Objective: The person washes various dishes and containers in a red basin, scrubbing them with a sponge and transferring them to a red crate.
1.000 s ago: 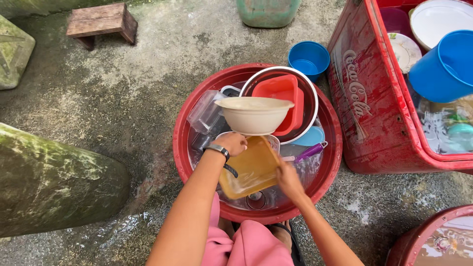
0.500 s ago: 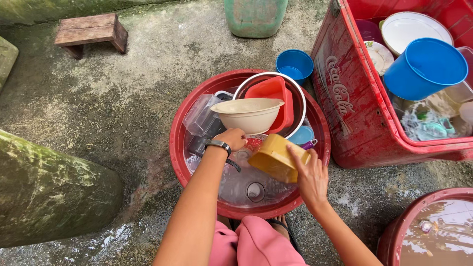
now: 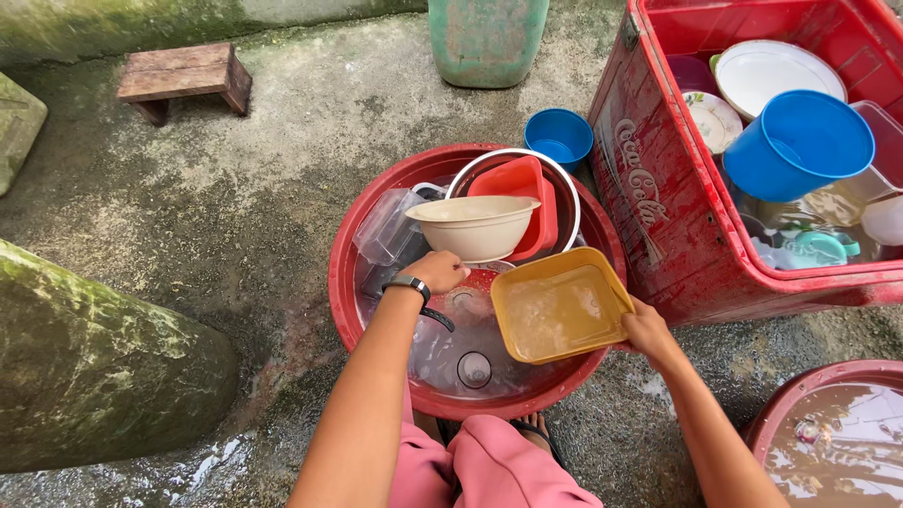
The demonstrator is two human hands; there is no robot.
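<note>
My right hand (image 3: 645, 331) grips the right edge of a yellow square container (image 3: 559, 306) that holds water, level above the right side of a red round basin (image 3: 343, 282). My left hand (image 3: 438, 271), a black band on its wrist, rests closed in the basin just below a cream bowl (image 3: 475, 226); what its fingers hold is hidden. Behind the bowl a red square tub (image 3: 517, 188) sits in a steel bowl (image 3: 564, 188). Clear plastic containers (image 3: 386, 226) lie at the basin's left.
A red cooler box (image 3: 658, 207) at the right holds plates, a blue bucket (image 3: 795, 146) and cups. A small blue bowl (image 3: 560, 136) stands on the concrete. A second basin (image 3: 828, 437) of murky water is lower right. A wooden stool (image 3: 183, 75) and green jug (image 3: 487, 38) stand behind.
My right hand turned the yellow container from tilted to open side up, now holding water, and shifted it to the right over the basin's rim. My left hand stayed by the cream bowl.
</note>
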